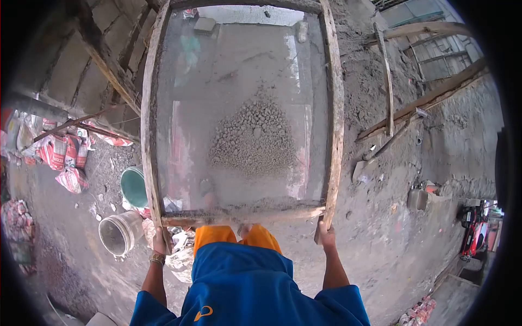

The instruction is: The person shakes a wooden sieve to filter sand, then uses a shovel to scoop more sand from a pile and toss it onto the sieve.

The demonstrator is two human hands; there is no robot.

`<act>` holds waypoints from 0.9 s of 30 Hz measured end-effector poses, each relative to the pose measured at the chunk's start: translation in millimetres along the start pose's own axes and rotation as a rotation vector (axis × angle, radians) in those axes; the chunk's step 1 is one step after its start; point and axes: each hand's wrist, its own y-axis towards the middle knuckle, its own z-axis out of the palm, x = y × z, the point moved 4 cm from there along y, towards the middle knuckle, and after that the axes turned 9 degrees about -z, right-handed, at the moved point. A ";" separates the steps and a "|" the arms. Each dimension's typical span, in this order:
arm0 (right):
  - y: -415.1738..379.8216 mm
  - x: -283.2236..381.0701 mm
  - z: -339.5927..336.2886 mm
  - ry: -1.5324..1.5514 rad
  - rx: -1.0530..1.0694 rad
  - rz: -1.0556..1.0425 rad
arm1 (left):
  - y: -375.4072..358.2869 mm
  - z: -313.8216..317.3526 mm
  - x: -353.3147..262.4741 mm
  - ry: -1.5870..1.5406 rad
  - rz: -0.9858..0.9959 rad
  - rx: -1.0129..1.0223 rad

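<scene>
A large wooden-framed screen [255, 193] lies in front of my body, its mesh see-through. On its middle rests a heap of grey gravelly lumps [253, 136]. My left hand [161, 242] is wrapped round the handle end at the frame's near left corner. At the near right corner my right hand [326, 236] grips the other handle end. A flat grey block [205, 25] and a small pale piece [302, 31] are at the far end of the screen.
Left of the frame stand a green bucket [134, 186] and a whitish bucket [120, 233]. Red and white sacks [61, 152] lie further left. Wooden poles [429, 100] and a shovel [363, 169] are on the right, with a red and black machine [476, 232] beyond.
</scene>
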 end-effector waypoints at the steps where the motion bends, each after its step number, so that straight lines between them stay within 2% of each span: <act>1: 26.7 65.7 8.5 -0.146 -0.039 0.062 | 2.6 32.4 -45.0 0.038 -0.025 -0.044; 2: 57.9 102.1 12.7 -0.159 -0.051 0.116 | 1.2 61.6 -93.5 0.127 0.032 -0.069; 3: 87.8 139.6 9.5 -0.380 -0.084 0.128 | 15.3 74.4 -129.6 0.165 -0.033 -0.037; 4: 136.6 129.9 3.2 -0.447 -0.106 0.038 | -16.3 105.8 -188.1 0.279 0.072 -0.142; 5: 145.2 197.0 2.1 -0.470 -0.090 -0.027 | -18.3 119.2 -225.1 0.247 0.079 -0.035; 6: 165.3 235.1 -2.1 -0.456 -0.116 -0.065 | -38.5 135.1 -267.5 0.262 0.119 -0.012; 8: 181.3 277.2 -11.0 -0.432 -0.145 -0.123 | -61.1 148.8 -310.5 0.265 0.178 0.009; 10: 187.6 304.0 -12.5 -0.447 -0.128 -0.129 | -67.4 151.3 -331.3 0.311 0.117 0.021; 13: 153.1 257.3 -5.4 -0.461 -0.113 -0.097 | -38.6 132.2 -275.6 0.290 0.108 -0.033; 15: 126.3 159.4 0.1 -0.405 -0.206 -0.093 | -14.9 108.5 -204.6 0.231 0.076 -0.055; 16: 90.5 148.3 2.8 -0.366 -0.149 -0.022 | -0.5 89.2 -160.9 0.192 0.050 -0.019; 17: 62.5 111.8 3.1 -0.322 -0.174 -0.025 | -0.7 75.0 -119.1 0.106 0.034 -0.044; 18: 43.1 55.7 -3.0 -0.336 -0.099 0.083 | 4.2 53.3 -73.1 0.064 0.032 -0.036; 19: 14.5 29.9 -4.0 -0.116 -0.081 -0.011 | -5.1 38.4 -37.7 0.064 0.079 -0.023; 20: -7.5 -19.0 -12.1 -0.106 -0.048 0.068 | -15.1 23.9 -4.8 0.015 0.074 -0.014; 22: -45.1 -34.1 -16.8 -0.022 -0.017 0.022 | -15.7 -11.0 60.4 -0.097 0.145 0.009; 24: -52.4 -61.8 -20.6 -0.053 -0.010 -0.045 | -3.1 -13.8 72.3 -0.103 0.166 0.036; 25: -45.3 -67.0 -20.7 -0.019 0.006 0.014 | -9.2 -20.5 82.1 -0.105 0.191 0.057; 27: -13.2 -59.5 -13.0 0.009 -0.018 0.066 | -2.6 7.5 40.6 -0.033 0.132 -0.041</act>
